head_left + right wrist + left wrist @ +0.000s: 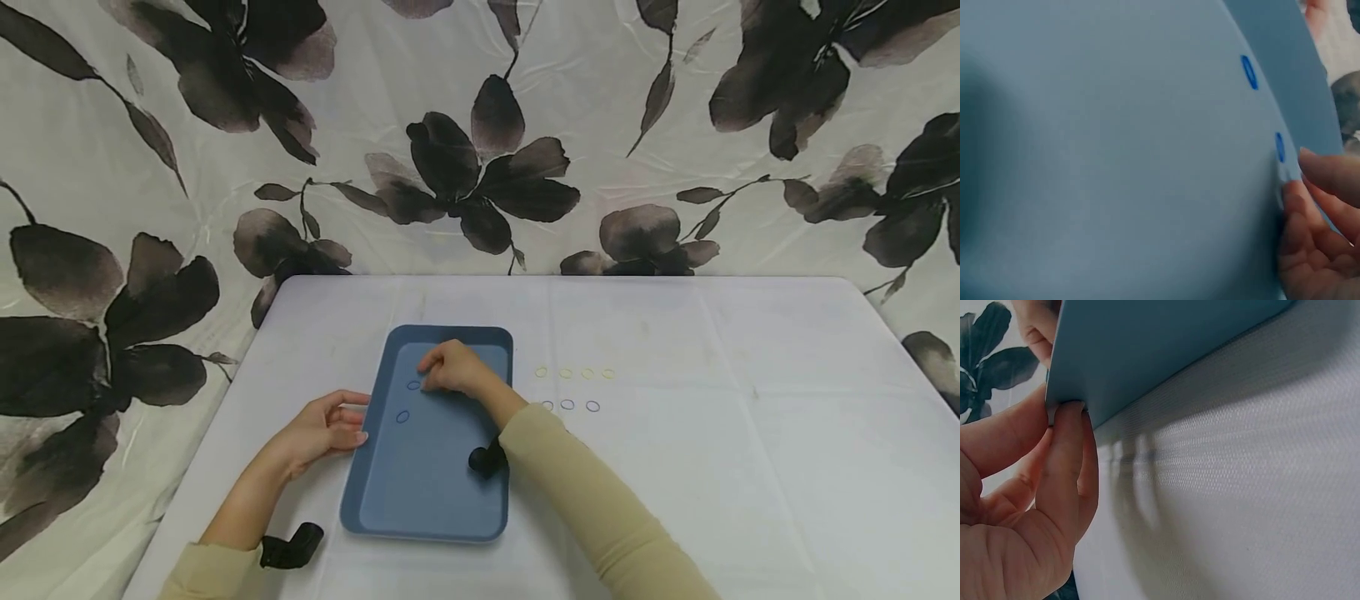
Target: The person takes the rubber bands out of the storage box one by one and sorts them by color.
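My left hand (326, 429) holds the left rim of a blue rectangular tray (427, 500); the left wrist view shows the rim pinched between thumb and fingers (1063, 459). Over the far left part of the tray is my right hand (456, 368), its fingers bent down to the surface. One thin blue ring (413, 385) lies right beside those fingertips, and another blue ring (402, 417) lies nearer to me. In the right wrist view, the thumb (1335, 175) sits a little apart from the fingers. Whether anything small is between them is hidden.
Right of the tray, several thin yellow rings (587, 374) form a row on the white table (750, 467). Below them runs a row of blue rings (567, 405), partly covered by the right sleeve (592, 500). A floral cloth (337, 108) hangs behind the table.
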`<control>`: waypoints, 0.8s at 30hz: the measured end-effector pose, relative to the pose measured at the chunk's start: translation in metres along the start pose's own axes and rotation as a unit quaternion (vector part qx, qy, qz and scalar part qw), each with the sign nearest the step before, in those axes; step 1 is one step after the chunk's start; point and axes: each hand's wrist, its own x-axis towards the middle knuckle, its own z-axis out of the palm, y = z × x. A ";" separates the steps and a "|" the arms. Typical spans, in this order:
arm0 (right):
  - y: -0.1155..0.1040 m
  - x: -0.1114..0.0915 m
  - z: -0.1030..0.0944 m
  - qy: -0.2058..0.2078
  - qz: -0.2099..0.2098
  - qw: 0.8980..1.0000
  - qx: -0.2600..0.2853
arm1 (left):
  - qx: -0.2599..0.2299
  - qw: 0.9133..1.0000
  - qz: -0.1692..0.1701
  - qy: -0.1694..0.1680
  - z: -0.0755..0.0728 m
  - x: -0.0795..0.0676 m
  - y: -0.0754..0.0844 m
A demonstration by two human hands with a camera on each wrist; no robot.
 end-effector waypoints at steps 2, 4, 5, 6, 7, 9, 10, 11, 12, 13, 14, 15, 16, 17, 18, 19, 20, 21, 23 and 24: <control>0.001 0.000 0.004 0.017 -0.011 0.999 -0.036 | 0.000 1.000 -0.003 0.000 0.001 0.000 0.000; 0.000 0.001 0.008 0.032 -0.019 0.997 -0.069 | 0.001 1.000 -0.004 0.000 0.001 0.000 0.000; 0.000 0.002 0.009 0.037 -0.024 0.995 -0.085 | 0.001 1.000 -0.004 0.000 0.001 0.000 0.000; 0.000 0.003 0.010 0.040 -0.026 0.994 -0.099 | 0.000 1.000 -0.005 0.000 0.001 0.000 0.000; -0.001 0.003 0.012 0.042 -0.029 0.992 -0.115 | -0.001 1.000 -0.004 -0.002 0.000 0.000 0.000; -0.001 0.004 0.016 0.048 -0.032 0.988 -0.140 | -0.004 1.000 -0.003 -0.003 0.000 0.000 -0.001; -0.001 0.005 0.018 0.053 -0.032 0.986 -0.154 | -0.005 1.000 -0.002 -0.003 0.000 -0.001 -0.001; -0.001 0.005 0.020 0.058 -0.030 0.984 -0.164 | -0.007 1.000 -0.002 -0.004 0.000 -0.001 -0.001; -0.001 0.005 0.022 0.064 -0.027 0.982 -0.175 | -0.007 1.000 -0.002 -0.004 0.000 -0.001 -0.002; -0.001 0.005 0.024 0.071 -0.024 0.979 -0.188 | -0.007 1.000 -0.002 -0.004 -0.001 -0.001 -0.002; -0.001 0.005 0.026 0.080 -0.021 0.976 -0.200 | -0.006 1.000 -0.001 -0.004 -0.001 -0.001 -0.002; -0.001 0.004 0.027 0.088 -0.019 0.973 -0.211 | -0.006 1.000 -0.001 -0.004 0.000 -0.001 -0.002; -0.001 0.004 0.028 0.094 -0.017 0.971 -0.220 | -0.005 1.000 -0.001 -0.004 0.000 0.000 -0.002; -0.002 0.003 0.029 0.101 -0.017 0.969 -0.227 | -0.005 1.000 -0.001 -0.004 0.000 0.000 -0.002; -0.002 0.003 0.030 0.105 -0.018 0.966 -0.235 | -0.005 1.000 -0.001 -0.005 0.000 0.000 -0.002; -0.002 0.003 0.030 0.108 -0.019 0.965 -0.239 | -0.006 1.000 -0.001 -0.005 0.000 0.000 -0.002; -0.002 0.002 0.030 0.108 -0.021 0.964 -0.242 | -0.006 1.000 -0.001 -0.005 0.000 0.000 -0.002; -0.002 0.002 0.030 0.106 -0.022 0.964 -0.244 | -0.007 1.000 -0.001 -0.004 0.000 0.000 -0.002; -0.003 0.001 0.030 0.097 -0.026 0.964 -0.245 | -0.006 1.000 -0.001 -0.004 -0.001 0.001 -0.002; -0.003 0.001 0.030 0.091 -0.028 0.965 -0.246 | -0.006 1.000 0.000 -0.005 -0.001 0.001 -0.001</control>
